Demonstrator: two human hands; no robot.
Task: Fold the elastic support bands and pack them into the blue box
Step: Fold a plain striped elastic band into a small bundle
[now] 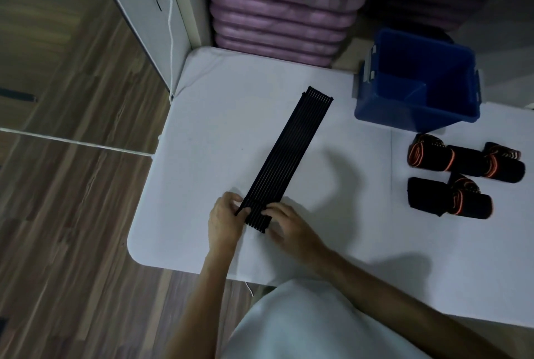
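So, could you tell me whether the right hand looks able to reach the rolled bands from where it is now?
Probably yes. The right hand holds the near end of the flat band, and only bare table lies between it and the rolled bands. It would have to let go first.

Person wears a plain white garment (pixel 303 327) over the torso. Both forearms bare to the wrist; left hand (pixel 224 221) and right hand (pixel 289 227) ungloved, no rings or watch visible.

The band's (pixel 284 156) near end is partly hidden under both hands' fingers (pixel 271 211).
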